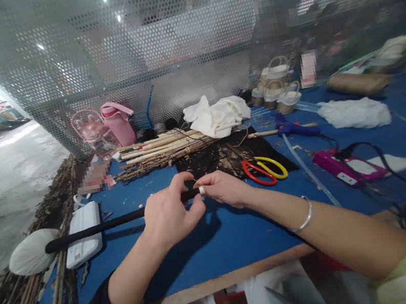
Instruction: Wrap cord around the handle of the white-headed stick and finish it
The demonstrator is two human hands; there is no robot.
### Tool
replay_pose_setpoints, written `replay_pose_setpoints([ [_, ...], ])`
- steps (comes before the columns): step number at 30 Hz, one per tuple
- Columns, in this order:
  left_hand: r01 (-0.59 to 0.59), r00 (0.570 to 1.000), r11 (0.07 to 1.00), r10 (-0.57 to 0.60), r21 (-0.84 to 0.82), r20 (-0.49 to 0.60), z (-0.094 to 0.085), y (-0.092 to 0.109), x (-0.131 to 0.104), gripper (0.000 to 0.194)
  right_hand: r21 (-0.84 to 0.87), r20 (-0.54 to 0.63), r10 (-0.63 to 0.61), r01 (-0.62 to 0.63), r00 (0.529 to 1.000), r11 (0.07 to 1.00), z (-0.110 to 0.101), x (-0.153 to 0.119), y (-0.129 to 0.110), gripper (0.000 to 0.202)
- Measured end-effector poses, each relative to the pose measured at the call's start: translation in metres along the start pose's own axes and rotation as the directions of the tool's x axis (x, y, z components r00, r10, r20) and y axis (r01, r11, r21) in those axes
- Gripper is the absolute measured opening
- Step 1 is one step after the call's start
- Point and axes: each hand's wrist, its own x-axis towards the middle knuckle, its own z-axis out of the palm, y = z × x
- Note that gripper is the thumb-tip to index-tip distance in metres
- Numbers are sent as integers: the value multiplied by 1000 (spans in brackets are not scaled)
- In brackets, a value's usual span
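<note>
A long black rod (117, 221) lies across my view, slanting slightly up to the right. My left hand (172, 211) is wrapped round it near its right end, thumb below and index finger above. At that end sits a small pale tip (201, 190). My right hand (222, 188) pinches there with thumb and fingers, and its fingers partly hide what they grip. Beyond the hands, a pair of scissors (258, 171) with one red and one yellow handle rests on a black cloth (224, 161) strewn with shavings.
Bundled sticks (164, 150) and a white cloth (216, 113) lie behind. At left are a white power bank (84, 234) and a ball of pale yarn (29, 253). A blue glue gun (294, 126) and purple device (349, 166) lie right. Perforated metal panels (168, 38) stand behind.
</note>
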Motion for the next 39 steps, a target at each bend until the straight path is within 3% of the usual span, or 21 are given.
replay_pose_setpoints([
  [3, -12, 999, 999, 13, -30, 48, -2, 0, 9, 36, 44, -7, 38, -38, 999, 998, -1, 0, -1, 30],
  [6, -22, 983, 994, 40, -105, 178, -6, -5, 20, 26, 14, -27, 40, -40, 999, 999, -5, 2, 5, 35],
  [10, 1, 903, 961, 118, -278, 413, -12, -10, 31, 30, -60, -9, -35, 35, 999, 998, -12, 8, 14, 36],
  [13, -11, 863, 943, 177, -331, 473, -15, -9, 32, 36, -89, 22, -137, 138, 990, 986, -12, 12, 13, 33],
  [16, -44, 868, 958, 177, -284, 463, -13, -5, 29, 33, -108, 36, -205, 208, 978, 972, -9, 14, 7, 28],
  [20, -69, 916, 989, 114, -131, 384, -8, -2, 27, 23, -141, 15, -274, 273, 962, 952, -7, 15, 3, 25],
  [25, -57, 947, 998, 58, -13, 315, -5, -4, 25, 13, -194, -8, -215, 210, 977, 958, -10, 10, 4, 26],
  [28, -43, 959, 999, 44, -10, 281, -4, -7, 23, 13, -349, -5, -192, 178, 981, 920, -13, 0, 3, 26],
  [34, 0, 963, 1000, 7, -24, 269, 2, -13, 22, 16, -743, 9, -264, 183, 965, 644, -4, -26, 1, 31],
  [37, 32, 967, 997, -15, -63, 256, 4, -13, 22, 14, -847, 24, -308, 183, 951, 499, 3, -34, 0, 28],
  [39, 68, 973, 995, -50, -76, 225, 6, -11, 20, 12, -868, 45, -338, 204, 940, 452, 5, -36, -2, 23],
])
